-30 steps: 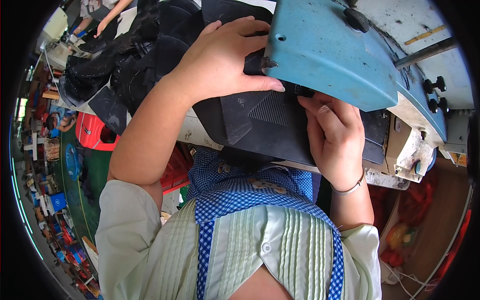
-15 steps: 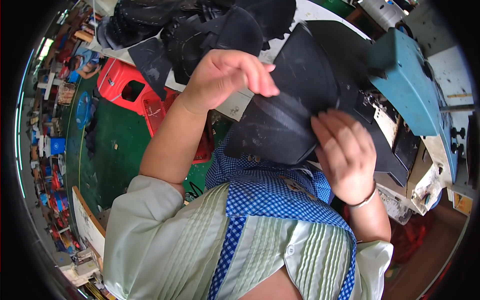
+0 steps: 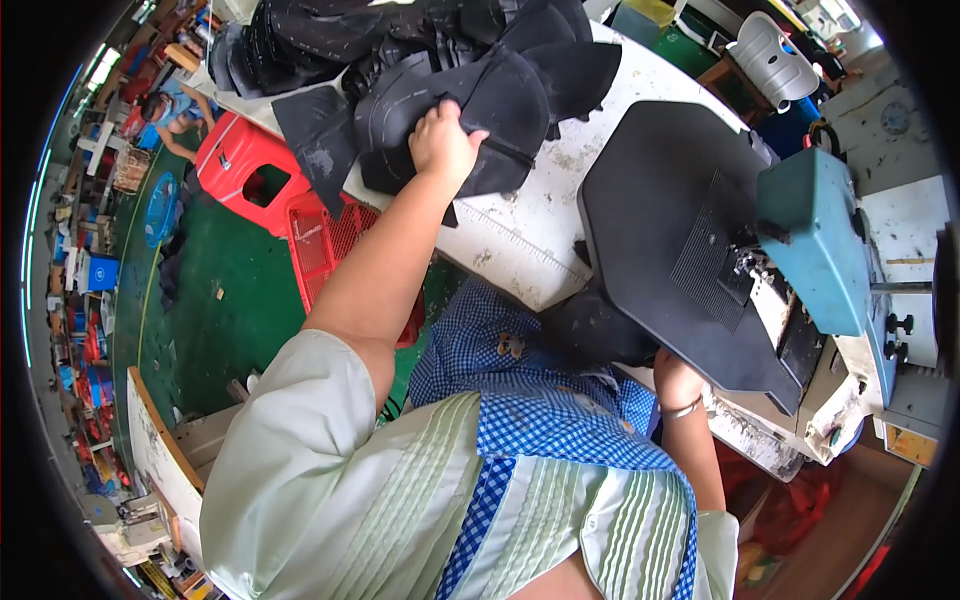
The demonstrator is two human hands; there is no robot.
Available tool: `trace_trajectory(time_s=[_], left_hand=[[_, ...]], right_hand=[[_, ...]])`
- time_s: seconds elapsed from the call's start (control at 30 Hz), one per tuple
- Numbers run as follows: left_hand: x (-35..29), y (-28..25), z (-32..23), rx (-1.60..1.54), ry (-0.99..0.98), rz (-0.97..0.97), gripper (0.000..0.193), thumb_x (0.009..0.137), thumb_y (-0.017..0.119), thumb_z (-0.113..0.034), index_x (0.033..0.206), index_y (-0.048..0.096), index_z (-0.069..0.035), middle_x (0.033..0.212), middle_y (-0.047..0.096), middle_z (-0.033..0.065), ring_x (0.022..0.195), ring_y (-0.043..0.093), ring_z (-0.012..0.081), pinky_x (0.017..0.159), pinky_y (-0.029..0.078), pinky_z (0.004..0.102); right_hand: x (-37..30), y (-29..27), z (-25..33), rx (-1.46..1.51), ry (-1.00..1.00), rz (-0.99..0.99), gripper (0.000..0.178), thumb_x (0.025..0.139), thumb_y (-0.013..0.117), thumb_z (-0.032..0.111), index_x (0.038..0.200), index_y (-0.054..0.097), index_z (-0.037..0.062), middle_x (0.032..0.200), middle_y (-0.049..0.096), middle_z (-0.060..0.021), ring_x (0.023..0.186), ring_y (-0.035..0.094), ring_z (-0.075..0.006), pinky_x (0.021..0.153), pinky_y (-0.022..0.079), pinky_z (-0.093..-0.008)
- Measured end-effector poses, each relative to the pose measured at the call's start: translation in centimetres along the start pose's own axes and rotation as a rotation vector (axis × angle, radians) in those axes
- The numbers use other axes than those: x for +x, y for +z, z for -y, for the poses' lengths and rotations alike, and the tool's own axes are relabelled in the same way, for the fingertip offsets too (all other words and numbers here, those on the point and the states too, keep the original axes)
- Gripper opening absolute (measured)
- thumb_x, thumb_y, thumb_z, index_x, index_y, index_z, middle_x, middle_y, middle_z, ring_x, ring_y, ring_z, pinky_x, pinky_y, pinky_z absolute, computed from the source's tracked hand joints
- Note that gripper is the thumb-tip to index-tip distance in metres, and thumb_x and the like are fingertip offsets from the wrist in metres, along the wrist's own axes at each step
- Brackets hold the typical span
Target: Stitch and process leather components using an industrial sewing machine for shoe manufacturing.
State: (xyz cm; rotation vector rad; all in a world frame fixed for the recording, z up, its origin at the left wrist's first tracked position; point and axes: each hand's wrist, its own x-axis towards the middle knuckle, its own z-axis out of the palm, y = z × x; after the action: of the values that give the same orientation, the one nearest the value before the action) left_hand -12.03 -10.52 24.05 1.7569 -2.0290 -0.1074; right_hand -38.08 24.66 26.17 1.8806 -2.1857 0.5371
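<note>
My left hand [image 3: 443, 143] reaches to the pile and rests on a curved black fabric piece [image 3: 390, 115], fingers bent on its surface, thumb spread to the side. Low on the right, my right hand [image 3: 678, 378] is at the near edge of a black work plate [image 3: 650, 190]; its fingers are hidden under that edge, so what they hold does not show. Close to it, a dark fabric piece [image 3: 595, 330] hangs between the white table [image 3: 530, 240] and my lap.
A teal sewing machine [image 3: 815, 240] stands at the right of the plate. More black pieces [image 3: 300, 50] are heaped at the back left. A red plastic stool [image 3: 235, 165] and red basket [image 3: 315, 260] stand left of the table. Another person [image 3: 175, 115] is at the far left.
My left hand has moved from above the black piece to the pile. My right hand has dropped below the plate's edge. The piece formerly between my hands no longer covers the plate.
</note>
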Motion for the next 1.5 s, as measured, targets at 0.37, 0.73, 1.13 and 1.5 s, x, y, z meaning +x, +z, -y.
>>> trace_trajectory(time_s=[0.37,0.73,1.13,1.5], left_hand=[[1.6,-1.0,0.7,-0.116,0.219,-0.178,0.033,0.081,0.081,-0.038,0.1,0.071,-0.014,0.095,0.071,0.0067,0.095,0.066,0.0309,0.081,0.051,0.0463],[1.3,1.3,0.2,-0.074,-0.021,-0.184,0.022,0.079,0.083,-0.027,0.094,0.071,-0.017,0.089,0.071,-0.0025,0.088,0.068,0.0254,0.08,0.048,0.043],[0.3,-0.4,-2.9,-0.085,-0.044,0.028,0.038,0.076,0.087,-0.035,0.096,0.072,-0.008,0.1,0.073,0.0124,0.095,0.07,0.0332,0.083,0.055,0.0426],[0.7,-4.9,-2.1,-0.145,0.141,0.2,0.025,0.098,0.062,-0.024,0.11,0.052,-0.004,0.103,0.069,0.0266,0.098,0.067,0.0443,0.082,0.053,0.0522]], right_hand=[[4.0,-7.7,5.1,0.335,-0.617,-0.103,0.042,0.07,0.069,0.001,0.111,0.07,-0.0063,0.102,0.07,-0.0172,0.08,0.07,-0.0258,0.066,0.058,-0.0337],[3.4,-7.6,5.8,0.367,-0.654,-0.131,0.042,0.072,0.067,-0.001,0.114,0.069,-0.0043,0.104,0.069,-0.0154,0.078,0.07,-0.0232,0.064,0.059,-0.0314],[4.3,-8.0,6.3,0.318,-0.672,-0.165,0.037,0.075,0.068,0.0,0.112,0.068,-0.0036,0.102,0.07,-0.0144,0.078,0.07,-0.0216,0.063,0.058,-0.0301],[6.8,-9.2,7.0,0.396,-0.742,-0.345,0.035,0.074,0.069,0.005,0.108,0.069,-0.0051,0.095,0.07,-0.0166,0.07,0.068,-0.0209,0.055,0.056,-0.0276]])
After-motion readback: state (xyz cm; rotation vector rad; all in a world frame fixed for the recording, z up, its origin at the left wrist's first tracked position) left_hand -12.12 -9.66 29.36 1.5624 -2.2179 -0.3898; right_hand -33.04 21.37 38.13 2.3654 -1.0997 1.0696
